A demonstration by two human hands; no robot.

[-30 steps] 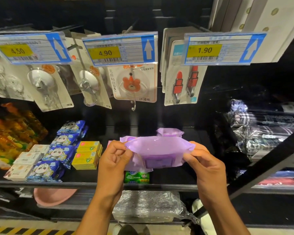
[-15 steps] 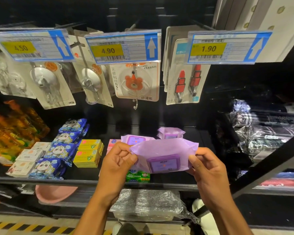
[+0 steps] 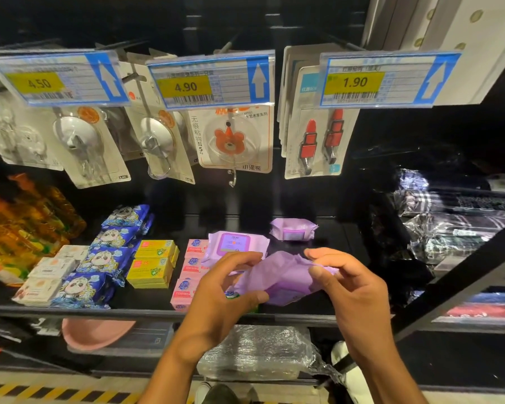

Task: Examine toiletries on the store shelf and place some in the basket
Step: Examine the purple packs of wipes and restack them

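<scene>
I am tipping the soft purple plastic pack of wipes (image 3: pixel 280 275). A moment ago I was holding it flat with its label facing me, and now it is turning away and crinkling. My left hand (image 3: pixel 225 290) is pinching its left end, with the thumb below and the fingers curling over the top. My right hand (image 3: pixel 353 290) is pinching the right edge between thumb and first finger. The pack is hanging in the air just in front of the black metal shelf (image 3: pixel 129 312), touching only my hands.

I am counting three purple packs: the one I am holding, a near purple pack (image 3: pixel 236 244) and a far purple pack (image 3: pixel 293 228), both lying on the shelf. To the left, three pink packs (image 3: pixel 193 265) are lying in a row. Then come two piles of yellow boxes (image 3: pixel 155 249), four blue packs with a cartoon face (image 3: pixel 105 259) and three white boxes (image 3: pixel 51 266). Three blue price tags (image 3: pixel 210 83) are hanging above. A round pink bowl (image 3: pixel 94 330) is sitting under the shelf. A yellow and black stripe (image 3: pixel 41 389) is running along the floor.
</scene>
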